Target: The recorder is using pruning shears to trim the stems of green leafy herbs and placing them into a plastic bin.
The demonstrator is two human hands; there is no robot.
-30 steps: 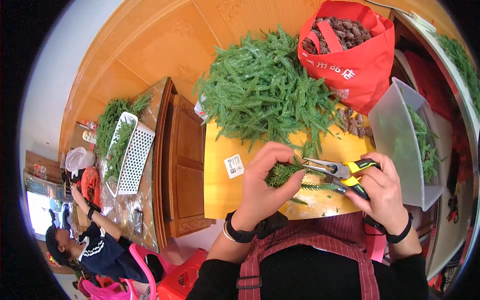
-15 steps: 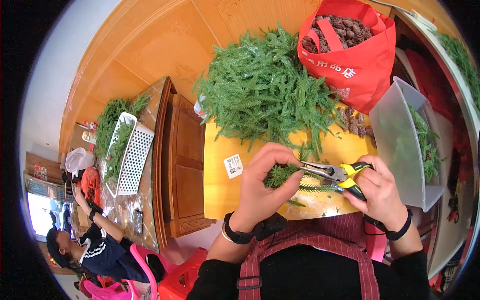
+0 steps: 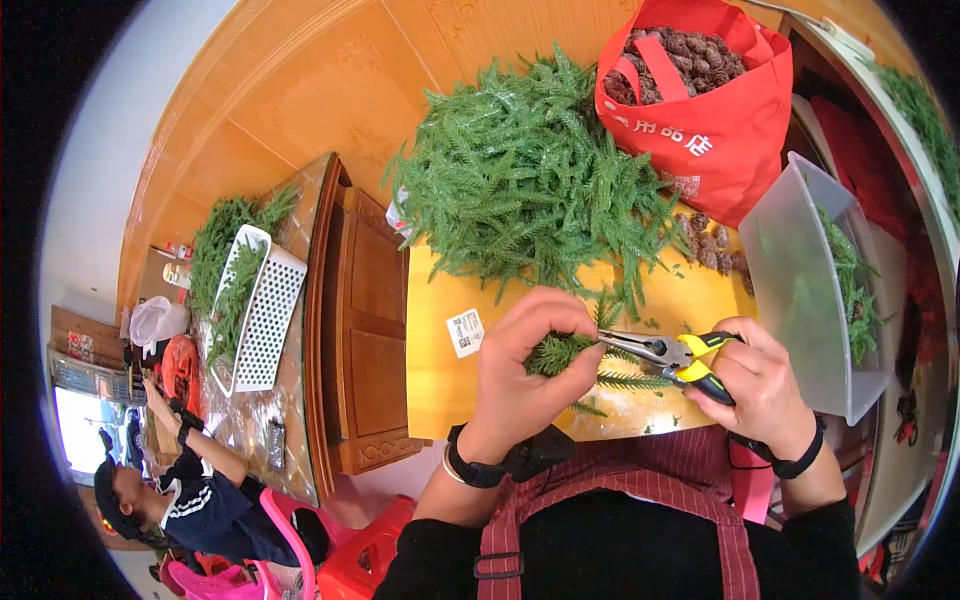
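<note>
My left hand (image 3: 535, 370) pinches a green fir sprig (image 3: 557, 352) between thumb and forefinger above the yellow table (image 3: 440, 385). In my right hand (image 3: 762, 375) is a pair of needle-nose pliers (image 3: 672, 350) with yellow and black handles. Their narrow jaws point left and reach the sprig right at my left fingertips. What exactly lies between the jaw tips is too small to make out. Needled twigs of the sprig stick out to the right, below the pliers. Beyond my hands rises a large heap of green fir sprigs (image 3: 530, 180).
A red bag (image 3: 720, 150) full of pine cones stands at the far right, several loose cones (image 3: 708, 245) beside it. Right of my hand is a translucent bin (image 3: 810, 290) with greenery. At left, a white perforated basket (image 3: 272, 320) sits on another table, near a seated person (image 3: 215, 515).
The pliers' handles have spread slightly and their jaws have shifted a little left and down. My left hand keeps its pinch on the sprig.
</note>
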